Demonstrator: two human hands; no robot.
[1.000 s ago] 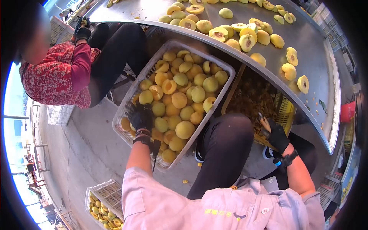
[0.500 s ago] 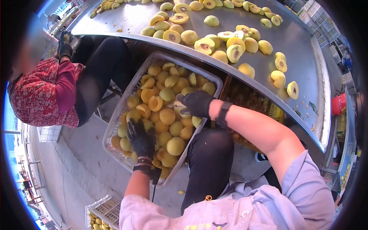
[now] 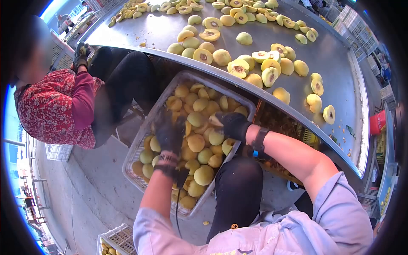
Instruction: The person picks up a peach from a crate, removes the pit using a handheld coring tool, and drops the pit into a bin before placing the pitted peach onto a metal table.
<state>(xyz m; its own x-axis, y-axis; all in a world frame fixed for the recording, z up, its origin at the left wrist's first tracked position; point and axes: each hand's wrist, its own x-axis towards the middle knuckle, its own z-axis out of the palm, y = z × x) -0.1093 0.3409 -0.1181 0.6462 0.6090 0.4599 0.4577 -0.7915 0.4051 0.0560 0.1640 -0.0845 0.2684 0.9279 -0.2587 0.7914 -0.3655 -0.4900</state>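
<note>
A white plastic crate [image 3: 129, 163] full of yellow peaches [image 3: 204, 175] stands by my knee, some whole and some halved. My left hand [image 3: 168, 134], in a dark glove, is over the left part of the peaches; its fingers are smeared by motion. At the crate's right side, my gloved right hand [image 3: 233, 124] has its fingers closed low over the fruit. Something small and pale shows at its fingertips, but I cannot tell what it is. A dark cord hangs below my left wrist.
A metal table [image 3: 238, 51] with a raised rim carries many halved peaches [image 3: 270, 76]. To the left sits a person in a red patterned top [image 3: 55, 108], hands near the table. Another white crate [image 3: 117, 238] with fruit stands on the floor, and a red container [image 3: 377, 122] is at the right.
My left hand has risen from the near-left peaches toward the crate's middle left and is now blurred. My right hand stays at the right side. The whole view has shifted slightly.
</note>
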